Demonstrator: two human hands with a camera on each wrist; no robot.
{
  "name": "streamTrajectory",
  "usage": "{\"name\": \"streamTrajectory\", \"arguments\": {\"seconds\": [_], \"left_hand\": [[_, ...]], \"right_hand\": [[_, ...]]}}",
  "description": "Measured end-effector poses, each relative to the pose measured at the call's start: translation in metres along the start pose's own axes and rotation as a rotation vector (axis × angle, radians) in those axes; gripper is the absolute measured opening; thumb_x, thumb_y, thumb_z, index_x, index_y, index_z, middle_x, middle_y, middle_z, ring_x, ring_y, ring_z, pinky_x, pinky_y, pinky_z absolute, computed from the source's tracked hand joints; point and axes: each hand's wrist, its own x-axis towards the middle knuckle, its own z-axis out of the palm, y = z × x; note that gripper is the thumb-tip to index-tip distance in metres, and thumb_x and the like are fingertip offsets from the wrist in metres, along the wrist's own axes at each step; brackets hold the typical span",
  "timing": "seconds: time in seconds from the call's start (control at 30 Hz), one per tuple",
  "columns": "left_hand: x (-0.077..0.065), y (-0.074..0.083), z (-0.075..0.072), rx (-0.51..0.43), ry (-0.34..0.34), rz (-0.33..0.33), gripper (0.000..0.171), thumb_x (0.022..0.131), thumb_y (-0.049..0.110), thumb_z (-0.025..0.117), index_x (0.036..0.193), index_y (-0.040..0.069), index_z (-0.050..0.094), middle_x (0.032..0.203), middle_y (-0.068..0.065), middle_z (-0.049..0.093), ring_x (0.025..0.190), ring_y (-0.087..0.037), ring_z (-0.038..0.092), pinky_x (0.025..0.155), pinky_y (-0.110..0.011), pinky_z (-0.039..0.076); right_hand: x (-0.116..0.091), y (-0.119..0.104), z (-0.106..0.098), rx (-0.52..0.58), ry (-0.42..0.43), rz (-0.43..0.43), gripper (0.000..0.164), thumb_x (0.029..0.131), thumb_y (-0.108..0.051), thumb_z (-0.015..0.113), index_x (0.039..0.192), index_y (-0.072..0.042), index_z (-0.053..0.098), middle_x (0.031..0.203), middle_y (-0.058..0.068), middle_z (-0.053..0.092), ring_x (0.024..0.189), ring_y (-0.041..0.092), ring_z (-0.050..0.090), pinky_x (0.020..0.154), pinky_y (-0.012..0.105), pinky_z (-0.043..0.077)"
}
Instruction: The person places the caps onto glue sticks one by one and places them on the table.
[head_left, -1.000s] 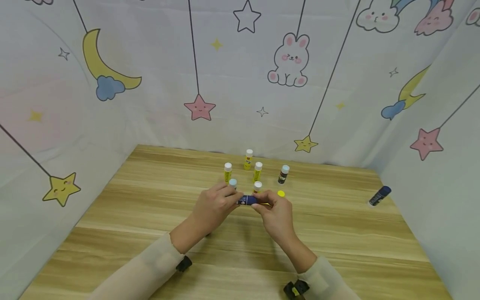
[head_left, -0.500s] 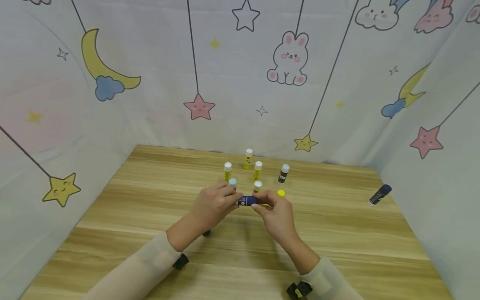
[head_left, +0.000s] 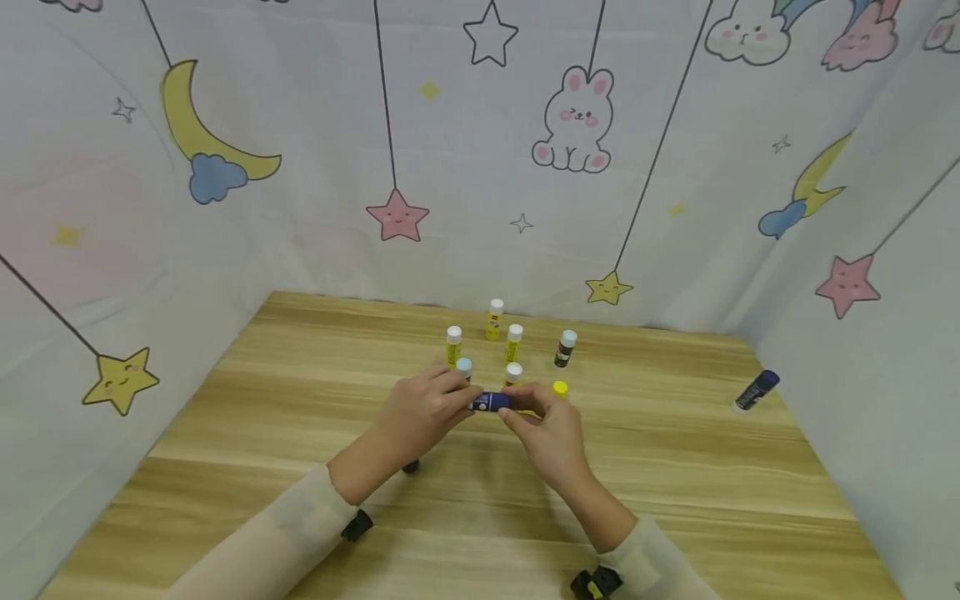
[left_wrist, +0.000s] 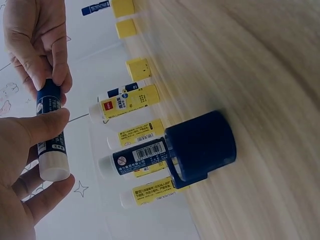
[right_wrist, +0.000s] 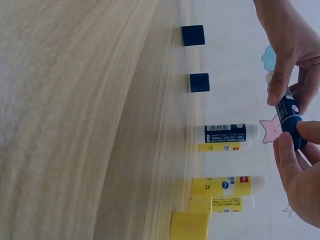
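Both hands hold a dark blue glue stick (head_left: 491, 402) level above the table. The left hand (head_left: 423, 408) grips its white end between thumb and fingers, clearest in the left wrist view. On the opposite end, the blue cap (left_wrist: 48, 89) is pinched by the right hand (head_left: 551, 433). Just behind the hands stand several white-topped glue sticks, among them a yellow glue stick (left_wrist: 130, 102) and a blue glue stick (left_wrist: 137, 157). The hands partly hide the nearest ones in the head view.
A loose dark blue cap (left_wrist: 200, 147) lies near the left wrist. Beyond the right hand are yellow caps, one a yellow cap (head_left: 560, 389). A capped blue glue stick (head_left: 757, 392) stands at the table's right. Patterned cloth (head_left: 480, 167) hangs behind the wooden table (head_left: 675, 467).
Both hands keep hold of the blue glue stick at nearly the same spot. The left forearm has shifted slightly left. The standing glue sticks have not moved.
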Motion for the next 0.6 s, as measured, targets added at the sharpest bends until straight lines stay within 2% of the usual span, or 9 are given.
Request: {"name": "streamTrajectory", "arguments": {"seconds": [0.33,0.6], "left_hand": [[0.0009,-0.0006,-0.0010,-0.019,0.008,0.003,0.028,0.079,0.021,0.089,0.104,0.015,0.080,0.096,0.003,0.072,0.091,-0.014,0.066,0.075,-0.022,0.059],[-0.0006,-0.0026,0.0000,-0.032,0.009,-0.006,0.033,0.075,0.023,0.092,0.105,0.015,0.080,0.099,0.003,0.073,0.093,-0.014,0.067,0.075,-0.023,0.060]], "right_hand": [[0.0005,0.0004,-0.0011,-0.001,0.003,0.005,0.021,0.090,-0.007,0.078,0.109,-0.011,0.074,0.118,0.002,0.071,0.106,0.020,0.070,0.086,0.026,0.059],[-0.0003,-0.0008,-0.0018,0.014,-0.005,0.010,0.019,0.091,-0.006,0.076,0.109,-0.011,0.073,0.120,0.006,0.071,0.107,0.021,0.070,0.087,0.027,0.059]]}}
